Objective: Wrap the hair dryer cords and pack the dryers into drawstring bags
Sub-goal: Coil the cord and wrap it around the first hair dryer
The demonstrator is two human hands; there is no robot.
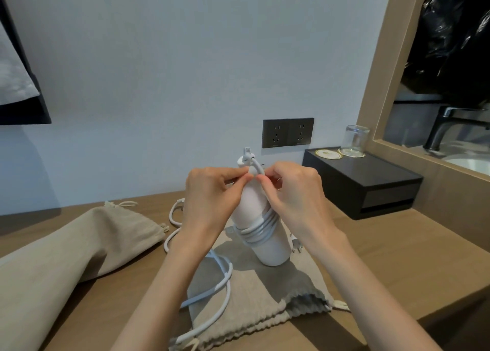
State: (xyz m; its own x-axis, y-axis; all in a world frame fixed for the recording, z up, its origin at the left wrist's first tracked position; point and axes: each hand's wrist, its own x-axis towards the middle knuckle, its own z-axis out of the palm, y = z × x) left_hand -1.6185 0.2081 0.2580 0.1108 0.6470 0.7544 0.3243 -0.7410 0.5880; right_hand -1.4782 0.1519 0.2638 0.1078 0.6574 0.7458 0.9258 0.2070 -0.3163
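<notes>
A white hair dryer [261, 234] stands tilted on a flat beige drawstring bag [254, 303] in the middle of the wooden table [384, 265]. Several turns of its white cord are wound around the body. My left hand [212, 194] and my right hand [289, 189] meet at the dryer's upper end, each pinching the cord [258, 169] near the handle tip. Loose cord [222, 279] trails in loops over the bag and behind my left wrist. A white plug [297, 246] lies to the right of the dryer. A second, filled beige bag [79, 250] lies at the left.
A black box [363, 183] with an upturned glass [355, 139] and coasters sits at the back right. Dark wall sockets [288, 132] are on the wall behind the dryer. A mirror with a wooden frame [376, 80] stands at the right.
</notes>
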